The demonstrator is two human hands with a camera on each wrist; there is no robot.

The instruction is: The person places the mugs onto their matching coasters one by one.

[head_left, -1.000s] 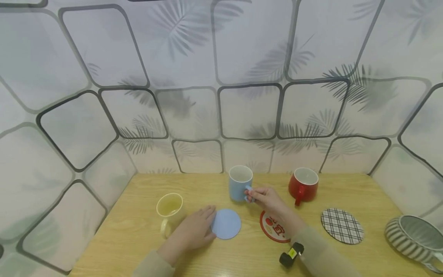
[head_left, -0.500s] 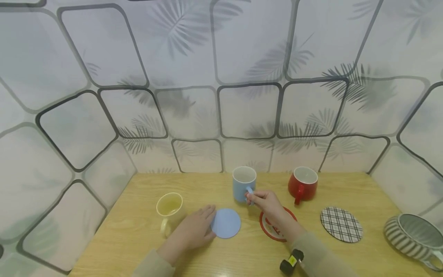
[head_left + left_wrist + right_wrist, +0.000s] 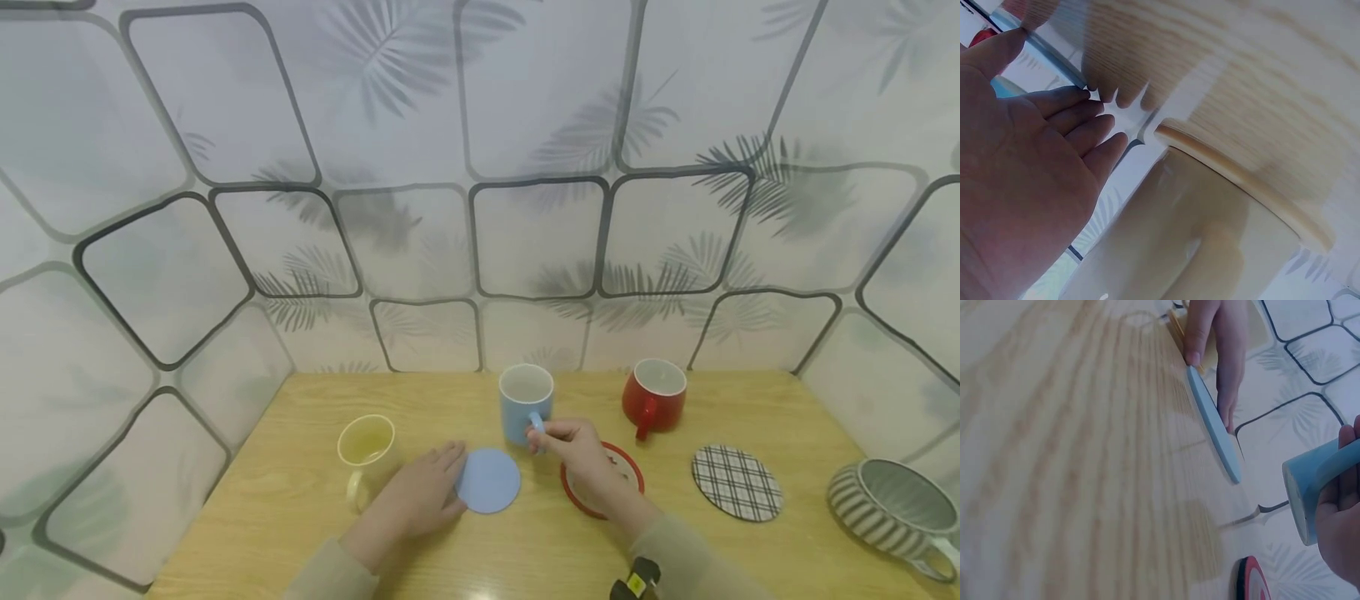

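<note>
My right hand (image 3: pixel 581 454) holds a light-blue mug (image 3: pixel 517 412) by its handle, behind the plain blue coaster (image 3: pixel 488 481) in the head view. The right wrist view shows the mug's base (image 3: pixel 1300 506) raised a little off the table. My left hand (image 3: pixel 423 496) lies at the coaster's left side, fingers fairly straight. Its thumb (image 3: pixel 1194 353) touches the coaster's edge. A yellow mug (image 3: pixel 367 450) stands just left of that hand. Partly hidden under my right forearm is a red-rimmed coaster (image 3: pixel 628 471).
A red mug (image 3: pixel 654 398) stands at the back right of the wooden table (image 3: pixel 300 433). In front of it lies a checked coaster (image 3: pixel 737 483). A striped mug (image 3: pixel 885 512) is at the far right. Patterned cloth walls (image 3: pixel 536 242) enclose the back and sides.
The light-blue mug has shifted slightly right, then a little back left and nearer to me, with my right hand. My left hand and the blue coaster have stayed in place.
</note>
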